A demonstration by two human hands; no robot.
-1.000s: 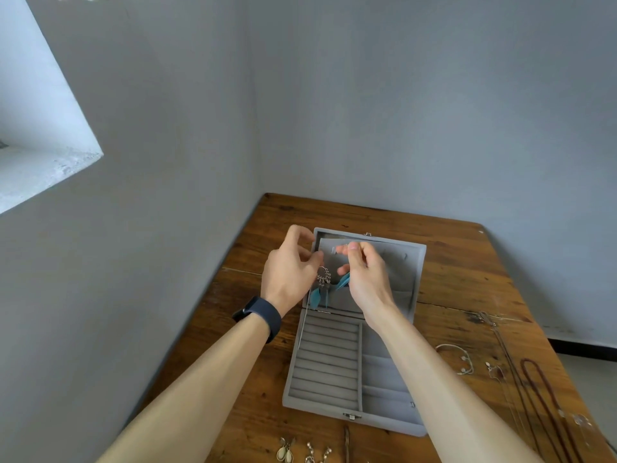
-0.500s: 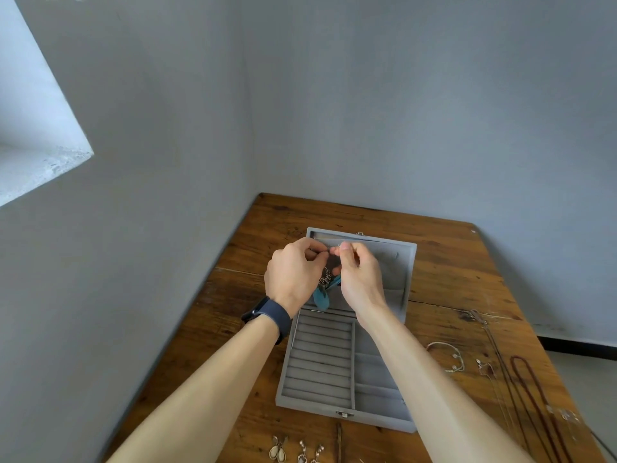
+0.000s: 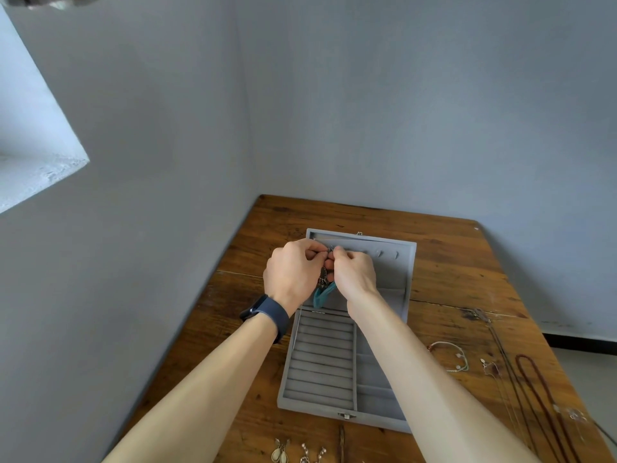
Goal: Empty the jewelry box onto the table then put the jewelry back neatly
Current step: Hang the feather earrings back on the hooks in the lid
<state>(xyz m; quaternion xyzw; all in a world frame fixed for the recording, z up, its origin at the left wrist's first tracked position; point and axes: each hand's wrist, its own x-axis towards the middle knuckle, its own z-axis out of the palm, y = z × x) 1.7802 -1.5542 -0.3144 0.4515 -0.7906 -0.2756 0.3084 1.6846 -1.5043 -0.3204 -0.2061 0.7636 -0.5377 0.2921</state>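
Observation:
A grey velvet jewelry box [image 3: 320, 369] lies open on the wooden table [image 3: 450, 272], its lid [image 3: 394, 272] propped up at the back. Both hands meet in front of the lid's upper left part. My left hand [image 3: 292, 274] and my right hand [image 3: 355, 275] pinch the top of a dangling earring [image 3: 323, 289] with a metal charm and teal feathers hanging between them. The exact contact with the lid's hooks is hidden by my fingers. The ring rolls and side compartments of the box show no jewelry.
A pale bracelet [image 3: 450, 357] lies right of the box. Thin chains and a dark red bead necklace [image 3: 537, 392] stretch along the right table edge. Small earrings [image 3: 280, 454] lie near the front edge. Walls close in on the left and back.
Both hands have drawn closer together and risen slightly toward the lid's top edge, with the feather earring still between them. The camera view has shifted a little.

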